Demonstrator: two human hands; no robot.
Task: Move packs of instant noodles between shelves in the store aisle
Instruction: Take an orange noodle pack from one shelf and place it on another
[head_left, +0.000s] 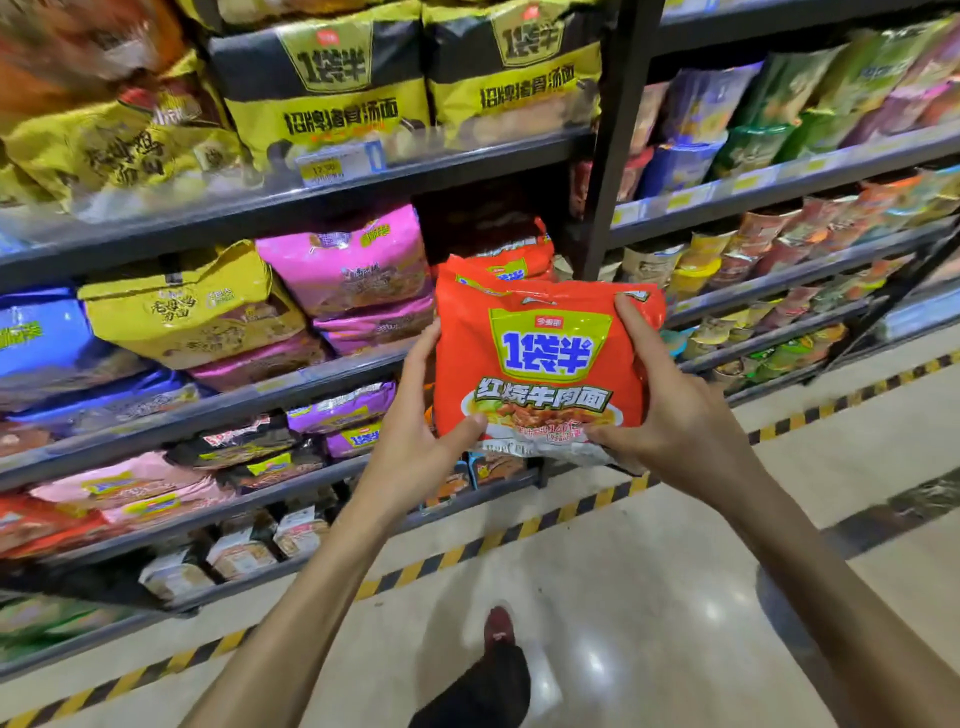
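I hold a red-orange multipack of instant noodles (545, 358) upright in front of the shelves, with a green label facing me. My left hand (421, 415) grips its lower left edge, thumb on the front. My right hand (670, 400) grips its right side, fingers over the top right corner and thumb on the bottom. Right behind it, more red packs (511, 254) of the same kind lie stacked on the second shelf (218, 410). Whether the held pack touches that stack is unclear.
Yellow-black packs (332, 88) fill the top shelf; pink (353, 265), yellow (192, 306) and blue packs (41, 332) sit left of the red stack. A black upright post (613, 140) divides the racks. Cup noodles (769, 249) line the right rack. Striped floor tape (467, 545) runs along the shelves.
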